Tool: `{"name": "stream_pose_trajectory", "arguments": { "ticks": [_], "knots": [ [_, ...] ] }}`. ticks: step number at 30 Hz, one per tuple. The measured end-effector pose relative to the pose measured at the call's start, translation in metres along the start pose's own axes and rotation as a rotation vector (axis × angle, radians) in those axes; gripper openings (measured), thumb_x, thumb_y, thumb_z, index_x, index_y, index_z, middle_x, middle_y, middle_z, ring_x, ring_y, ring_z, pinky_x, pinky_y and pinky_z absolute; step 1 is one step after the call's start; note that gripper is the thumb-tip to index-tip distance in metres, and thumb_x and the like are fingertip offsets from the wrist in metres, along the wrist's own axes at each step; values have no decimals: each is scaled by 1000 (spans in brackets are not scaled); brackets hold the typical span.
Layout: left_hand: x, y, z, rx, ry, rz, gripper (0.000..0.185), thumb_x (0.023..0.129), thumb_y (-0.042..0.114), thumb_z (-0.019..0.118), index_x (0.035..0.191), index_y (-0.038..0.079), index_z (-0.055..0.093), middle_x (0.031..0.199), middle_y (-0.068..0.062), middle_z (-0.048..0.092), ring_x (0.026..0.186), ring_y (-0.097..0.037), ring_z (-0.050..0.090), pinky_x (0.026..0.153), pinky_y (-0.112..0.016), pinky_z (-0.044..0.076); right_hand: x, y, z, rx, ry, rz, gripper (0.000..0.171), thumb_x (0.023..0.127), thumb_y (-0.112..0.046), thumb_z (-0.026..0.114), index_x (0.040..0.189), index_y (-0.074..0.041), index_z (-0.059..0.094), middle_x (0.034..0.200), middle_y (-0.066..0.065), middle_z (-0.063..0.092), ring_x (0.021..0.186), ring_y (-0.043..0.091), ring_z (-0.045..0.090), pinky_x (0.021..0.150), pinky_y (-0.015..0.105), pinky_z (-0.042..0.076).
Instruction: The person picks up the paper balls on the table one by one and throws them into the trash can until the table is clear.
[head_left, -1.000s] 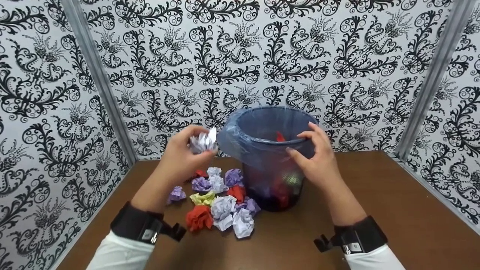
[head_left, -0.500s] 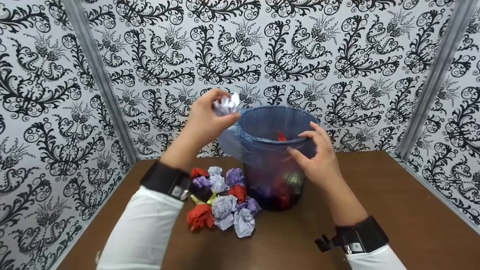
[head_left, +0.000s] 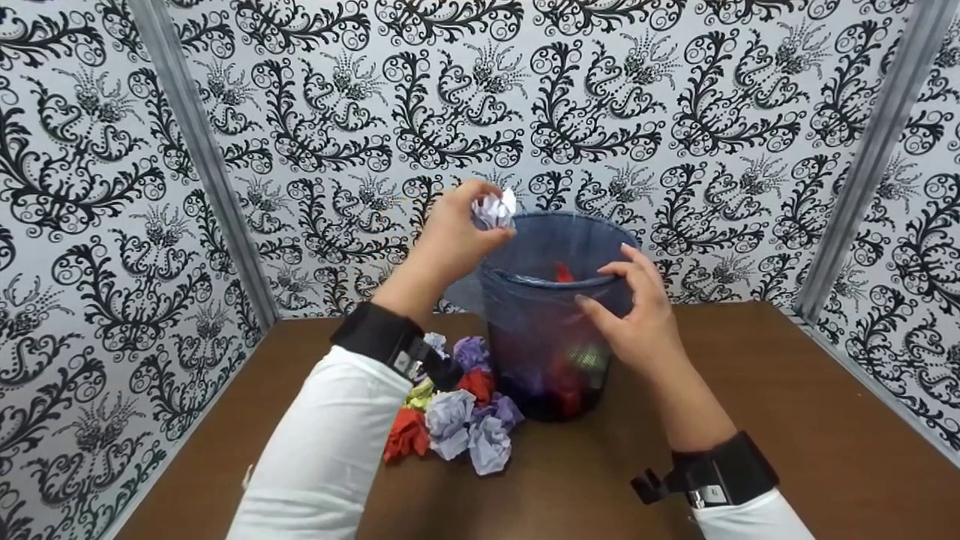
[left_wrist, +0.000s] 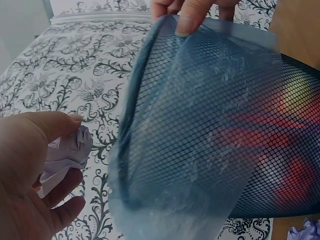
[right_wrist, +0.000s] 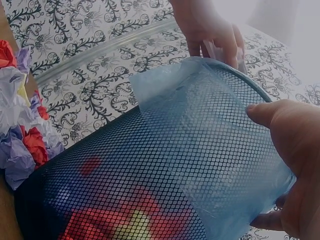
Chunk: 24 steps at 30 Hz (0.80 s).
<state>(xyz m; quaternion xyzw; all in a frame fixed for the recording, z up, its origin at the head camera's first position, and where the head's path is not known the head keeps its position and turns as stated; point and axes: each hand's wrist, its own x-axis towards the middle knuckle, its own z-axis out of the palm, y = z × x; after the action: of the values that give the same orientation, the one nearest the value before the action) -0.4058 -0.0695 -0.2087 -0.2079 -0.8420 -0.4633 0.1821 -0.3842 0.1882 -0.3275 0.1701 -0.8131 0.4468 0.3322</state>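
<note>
My left hand (head_left: pixel 459 229) holds a crumpled white paper ball (head_left: pixel 496 210) between thumb and fingers, up at the left side of the bin's opening. The dark mesh wastebasket (head_left: pixel 551 375) stands on the table with a thin translucent blue bag (left_wrist: pixel 200 115) lining it and folded over its rim. My right hand (head_left: pixel 637 315) grips the rim at the front right, thumb outside over the bag (right_wrist: pixel 225 150) and fingers toward the far side. Red, yellow and purple crumpled paper shows through the mesh (right_wrist: pixel 135 220).
Left of the bin lies a heap of crumpled paper balls, among them a red one (head_left: pixel 406 435), a white one (head_left: pixel 491 446) and a purple one (head_left: pixel 471 352). My left forearm covers part of the heap. Patterned wall panels (head_left: pixel 480 112) enclose the brown table (head_left: pixel 787 420).
My left hand has risen and moved right with the white paper ball, from beside the bin to the edge of its opening. My right hand has stayed on the rim.
</note>
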Motion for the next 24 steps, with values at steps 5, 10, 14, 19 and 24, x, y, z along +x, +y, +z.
{"name": "stream_pose_trajectory", "arguments": {
  "ticks": [5, 10, 14, 19, 24],
  "knots": [
    [7, -2, 10, 86, -8, -9, 44, 78, 13, 79, 114, 21, 56, 116, -6, 58, 92, -16, 63, 71, -21, 55, 0, -1, 0, -1, 5, -23, 47, 77, -41, 80, 114, -18, 61, 153, 3, 35, 142, 29, 28, 110, 60, 24],
    [11, -8, 19, 117, -52, -11, 42, 77, 13, 79, 112, 21, 56, 109, -4, 60, 93, -17, 62, 73, -22, 55, 0, -1, -1, -11, -2, -15, 47, 77, -43, 79, 113, -21, 60, 154, 1, 33, 143, 29, 27, 110, 63, 22],
    [13, -14, 24, 131, -84, -12, 44, 75, 15, 80, 111, 21, 57, 104, -1, 61, 90, -16, 62, 73, -24, 55, -1, -1, 0, -18, -9, -6, 48, 77, -45, 79, 114, -20, 60, 154, -2, 33, 143, 29, 27, 110, 64, 22],
    [13, -19, 30, 161, -104, -26, 45, 74, 17, 82, 113, 20, 59, 101, 2, 61, 89, -14, 62, 75, -25, 54, 0, -1, -1, -21, -12, -4, 48, 77, -45, 79, 114, -20, 60, 154, -2, 33, 143, 30, 27, 110, 64, 22],
    [12, -19, 33, 187, -108, -53, 46, 74, 22, 83, 115, 20, 61, 98, 2, 63, 85, -14, 63, 71, -25, 54, 0, -1, -2, -21, -15, 0, 48, 77, -45, 79, 114, -20, 60, 154, -3, 32, 143, 30, 28, 110, 64, 22]
  ]
}}
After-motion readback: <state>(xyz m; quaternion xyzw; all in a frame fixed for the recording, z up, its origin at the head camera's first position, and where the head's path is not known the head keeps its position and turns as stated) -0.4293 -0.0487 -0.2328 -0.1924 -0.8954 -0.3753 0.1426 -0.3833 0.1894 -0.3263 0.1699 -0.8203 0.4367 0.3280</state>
